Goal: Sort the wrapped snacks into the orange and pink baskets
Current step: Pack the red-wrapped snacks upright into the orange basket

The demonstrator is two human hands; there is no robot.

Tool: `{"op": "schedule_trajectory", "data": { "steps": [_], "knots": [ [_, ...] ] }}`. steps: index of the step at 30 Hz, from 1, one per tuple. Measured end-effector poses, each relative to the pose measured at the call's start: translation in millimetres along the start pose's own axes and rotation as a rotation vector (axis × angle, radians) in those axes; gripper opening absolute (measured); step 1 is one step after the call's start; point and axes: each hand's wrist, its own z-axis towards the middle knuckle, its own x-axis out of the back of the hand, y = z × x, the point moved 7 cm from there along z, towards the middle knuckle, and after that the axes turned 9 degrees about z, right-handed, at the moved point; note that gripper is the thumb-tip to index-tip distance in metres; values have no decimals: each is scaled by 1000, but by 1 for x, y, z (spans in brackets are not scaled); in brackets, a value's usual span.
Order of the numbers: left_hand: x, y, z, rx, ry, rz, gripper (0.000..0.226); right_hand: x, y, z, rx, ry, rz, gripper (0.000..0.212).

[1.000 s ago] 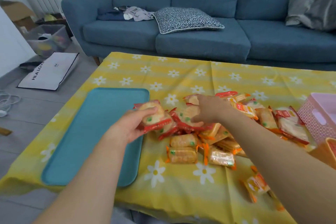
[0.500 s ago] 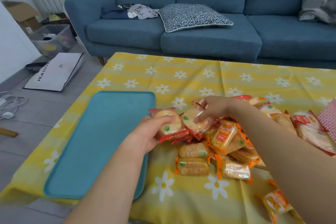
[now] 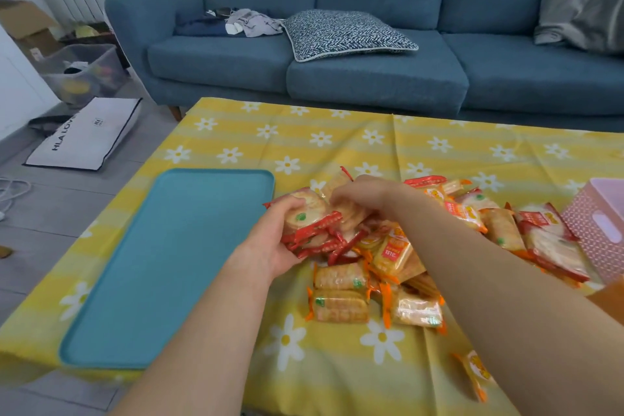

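Beyond the table (image 3: 472, 132) stands a blue sofa (image 3: 371, 78) with a patterned cushion (image 3: 344, 34) on its seat; a yellow daisy cloth (image 3: 337, 365) covers the table top; on its left half a teal tray (image 3: 162, 263) lies flat. Right of the tray the wrapped snacks (image 3: 398, 267) lie in a loose heap, clear packets of pale crackers, some with red crimped ends, some with orange; one orange-ended packet (image 3: 474, 371) lies apart near the front edge. At the far right the pink basket (image 3: 601, 226) touches the heap; only a corner of the orange basket (image 3: 609, 299) shows, just in front of it. The left hand (image 3: 270, 246) has its fingers curled tight round a bunch of red-ended packets (image 3: 314, 223) at the heap's left edge, beside the tray; the right hand (image 3: 363, 194) reaches over the heap, fingertips bent down and pinching a further red-ended packet (image 3: 349, 213) that touches the bunch.
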Motion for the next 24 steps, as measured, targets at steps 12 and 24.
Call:
{"op": "schedule_trajectory", "data": {
  "steps": [12,24],
  "knots": [
    [-76,31,-92,-391,-250,156,39,59,0,-120,301,77,692,31],
    [-272,-123,-169,-200,-530,300,32,210,174,-289,243,487,819,39]
  ]
}}
